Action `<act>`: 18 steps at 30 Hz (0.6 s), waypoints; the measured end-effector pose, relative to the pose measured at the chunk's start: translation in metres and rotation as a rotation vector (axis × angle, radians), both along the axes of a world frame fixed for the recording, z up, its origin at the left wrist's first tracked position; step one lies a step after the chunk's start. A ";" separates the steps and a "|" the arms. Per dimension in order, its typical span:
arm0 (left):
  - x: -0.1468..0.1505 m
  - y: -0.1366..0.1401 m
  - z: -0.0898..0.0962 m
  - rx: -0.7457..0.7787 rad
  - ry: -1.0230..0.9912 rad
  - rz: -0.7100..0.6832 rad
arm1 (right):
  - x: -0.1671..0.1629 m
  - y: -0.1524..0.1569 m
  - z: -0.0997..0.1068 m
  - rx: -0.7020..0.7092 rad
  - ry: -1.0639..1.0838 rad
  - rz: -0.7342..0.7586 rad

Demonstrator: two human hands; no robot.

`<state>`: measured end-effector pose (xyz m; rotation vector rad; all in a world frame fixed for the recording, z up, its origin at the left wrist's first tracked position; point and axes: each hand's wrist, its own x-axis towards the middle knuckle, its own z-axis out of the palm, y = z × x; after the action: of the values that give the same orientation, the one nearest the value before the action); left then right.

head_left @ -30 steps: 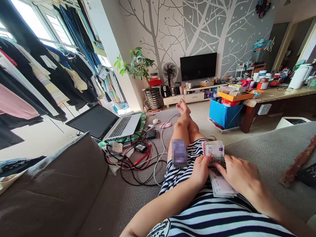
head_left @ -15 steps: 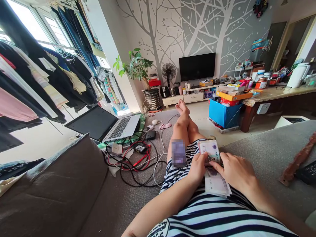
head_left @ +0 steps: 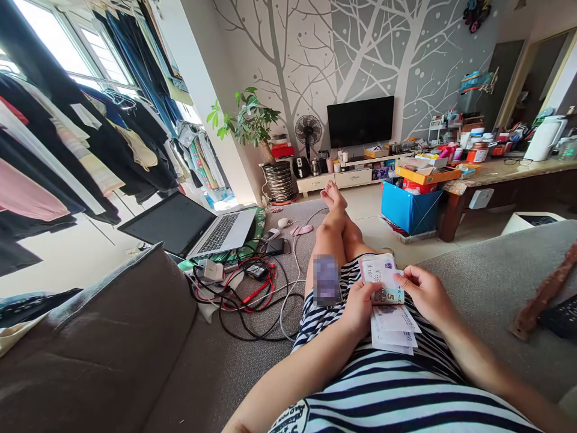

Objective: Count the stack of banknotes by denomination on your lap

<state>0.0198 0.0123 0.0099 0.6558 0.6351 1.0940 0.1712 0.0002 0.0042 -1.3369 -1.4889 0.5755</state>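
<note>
Over my lap, my left hand [head_left: 359, 308] grips a stack of banknotes [head_left: 378, 270] by its left side, thumb on top. The upper note shows a printed 5. Several more notes fan out below the thumb, their pale ends [head_left: 393, 331] hanging toward my striped clothing [head_left: 360, 382]. My right hand [head_left: 426, 294] pinches the upper right edge of the stack between thumb and curled fingers. A blurred-out flat object [head_left: 327, 279] lies on my thigh, left of the notes.
I sit on a grey sofa [head_left: 211, 373] with legs stretched out. To the left are an open laptop [head_left: 220, 231] and tangled cables [head_left: 252, 288]. A brown strap-like thing [head_left: 543, 294] and a dark object [head_left: 561, 316] lie at right. Beyond stand a blue box [head_left: 408, 207] and a cluttered table [head_left: 505, 171].
My right hand has shifted up from the middle of the notes to the stack's upper right edge. The lower notes are now more fanned apart. My left hand stays nearly in place.
</note>
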 end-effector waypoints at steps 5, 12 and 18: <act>0.000 0.004 -0.006 -0.016 -0.061 -0.021 | -0.004 -0.003 -0.001 0.048 0.052 0.004; 0.001 0.005 -0.004 -0.094 -0.082 0.013 | -0.004 -0.009 -0.002 0.092 0.081 0.112; 0.003 0.006 -0.008 -0.038 -0.075 0.011 | -0.005 -0.013 0.000 0.112 0.074 0.144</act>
<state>0.0223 0.0186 0.0023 0.5765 0.5947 1.1089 0.1660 -0.0129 0.0045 -1.1180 -1.5422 0.6172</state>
